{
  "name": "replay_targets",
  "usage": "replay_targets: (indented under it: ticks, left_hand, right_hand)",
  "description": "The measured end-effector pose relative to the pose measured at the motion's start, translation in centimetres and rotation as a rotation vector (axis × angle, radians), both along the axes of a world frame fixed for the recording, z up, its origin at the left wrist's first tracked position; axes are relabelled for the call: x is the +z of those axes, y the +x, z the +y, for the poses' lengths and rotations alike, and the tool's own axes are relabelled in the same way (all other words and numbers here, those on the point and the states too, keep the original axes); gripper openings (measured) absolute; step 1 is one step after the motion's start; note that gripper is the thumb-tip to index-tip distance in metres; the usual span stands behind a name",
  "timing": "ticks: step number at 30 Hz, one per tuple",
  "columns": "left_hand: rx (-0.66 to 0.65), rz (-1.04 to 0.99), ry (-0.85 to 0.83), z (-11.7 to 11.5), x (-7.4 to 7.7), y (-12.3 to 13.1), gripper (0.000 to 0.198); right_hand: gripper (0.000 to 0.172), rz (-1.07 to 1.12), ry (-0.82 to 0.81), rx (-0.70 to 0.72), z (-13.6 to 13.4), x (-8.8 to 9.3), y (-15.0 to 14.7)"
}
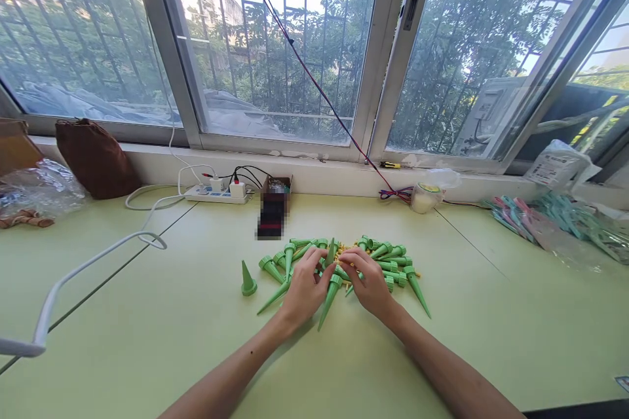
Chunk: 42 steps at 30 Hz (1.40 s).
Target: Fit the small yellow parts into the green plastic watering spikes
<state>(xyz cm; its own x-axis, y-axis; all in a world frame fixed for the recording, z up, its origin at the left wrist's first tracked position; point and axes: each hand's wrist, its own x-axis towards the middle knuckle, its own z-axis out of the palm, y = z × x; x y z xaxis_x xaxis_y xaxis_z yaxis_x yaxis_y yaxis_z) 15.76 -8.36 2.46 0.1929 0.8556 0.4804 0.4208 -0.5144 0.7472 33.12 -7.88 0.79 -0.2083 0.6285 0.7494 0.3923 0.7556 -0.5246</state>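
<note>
My left hand (305, 289) is closed around a green plastic watering spike (331, 251), whose tip points up. Close beside it, my right hand (369, 283) has thumb and fingers pinched together near the held spike. What that pinch contains is too small to make out. Around both hands lies a pile of similar green spikes (392, 266), pointing various ways. Small yellow pieces (348, 251) are scattered among them, partly hidden by my fingers. One loose spike (332, 298) lies between my wrists. Off to the left, another single spike (248, 280) stands upright on its wide end.
Behind the pile sit a small box (279, 184), a power strip (216, 195) with cables, and a round jar (425, 198). A white bent tube (88, 265) reaches over the table's left side. Pastel plastic items (515, 217) and bags lie at the right.
</note>
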Motion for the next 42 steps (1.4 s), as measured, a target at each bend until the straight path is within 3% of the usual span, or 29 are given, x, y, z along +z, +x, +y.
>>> replay_targets:
  ticks: [42]
  left_hand:
    - [-0.086,0.096,0.052,-0.32,-0.11,0.0,0.013]
  right_hand:
    - [0.026,-0.008,-0.115,-0.061,-0.16,-0.03,0.05]
